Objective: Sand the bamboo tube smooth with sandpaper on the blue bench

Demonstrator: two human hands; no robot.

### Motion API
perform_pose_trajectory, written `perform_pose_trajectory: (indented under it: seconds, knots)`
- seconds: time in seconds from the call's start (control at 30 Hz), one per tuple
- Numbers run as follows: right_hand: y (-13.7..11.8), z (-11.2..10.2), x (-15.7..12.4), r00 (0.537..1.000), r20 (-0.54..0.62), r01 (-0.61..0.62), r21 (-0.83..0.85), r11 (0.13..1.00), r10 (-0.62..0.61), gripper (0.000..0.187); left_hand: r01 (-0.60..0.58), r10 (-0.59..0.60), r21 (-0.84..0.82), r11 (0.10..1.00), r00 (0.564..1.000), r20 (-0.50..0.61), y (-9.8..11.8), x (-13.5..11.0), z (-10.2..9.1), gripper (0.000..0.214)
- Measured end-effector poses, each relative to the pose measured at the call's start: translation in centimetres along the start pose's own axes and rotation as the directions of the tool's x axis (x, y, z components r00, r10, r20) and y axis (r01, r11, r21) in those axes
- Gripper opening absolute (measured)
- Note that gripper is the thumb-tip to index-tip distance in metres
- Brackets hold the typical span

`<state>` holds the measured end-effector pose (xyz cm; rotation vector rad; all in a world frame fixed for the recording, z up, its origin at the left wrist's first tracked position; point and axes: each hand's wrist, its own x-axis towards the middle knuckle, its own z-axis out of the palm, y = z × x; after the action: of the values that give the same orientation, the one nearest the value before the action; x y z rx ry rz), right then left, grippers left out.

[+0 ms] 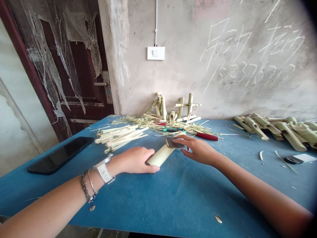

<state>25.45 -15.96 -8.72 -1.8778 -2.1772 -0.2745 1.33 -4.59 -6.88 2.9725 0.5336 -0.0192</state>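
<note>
Blue bench point(138, 205), bare at its near edge. Left hand point(133, 160): thumb and fingers parted, straddling and gripping the near end of one pale bamboo tube point(161, 156), lying aslant mid-bench. Right hand point(199, 149): fingers closed on one dark flat block point(175, 143), set against the tube's farther part. Beyond: pale strips point(121, 136), bundled, left; red handle point(207, 136), right. Farthest: upright bamboo pieces point(163, 107), before a grey wall point(178, 76).

From afar I'm seeing a smooth bamboo tube point(162, 154) — the phone point(63, 154) looking glossy, the table point(148, 201) matt, the wall point(183, 76) rough.
</note>
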Motion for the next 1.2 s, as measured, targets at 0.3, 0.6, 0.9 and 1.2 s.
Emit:
perform_pose_trajectory:
  seconds: [0.3,0.6,0.9,1.2]
  knots:
    - [-2.7,-0.4,0.0,0.980,0.076,0.176,0.126,0.976,-0.186,0.045,0.001,-0.001,-0.014,1.000,1.000,-0.008,0.1,0.0,0.0,0.041]
    - [0.0,0.4,0.2,0.997,-0.003,-0.083,-0.144,0.986,0.083,0.029,-0.011,0.011,-0.011,1.000,1.000,-0.004,-0.1,0.0,0.1,0.045]
    - [-0.5,1.1,0.2,0.994,-0.112,-0.006,-0.083,0.997,-0.003,0.015,-0.010,0.010,-0.010,1.000,1.000,-0.019,0.1,-0.1,-0.1,0.043]
    - [0.8,1.6,0.4,0.998,-0.069,-0.020,-0.074,0.997,0.014,0.015,-0.012,0.012,-0.009,1.000,1.000,-0.013,-0.1,0.0,0.1,0.046]
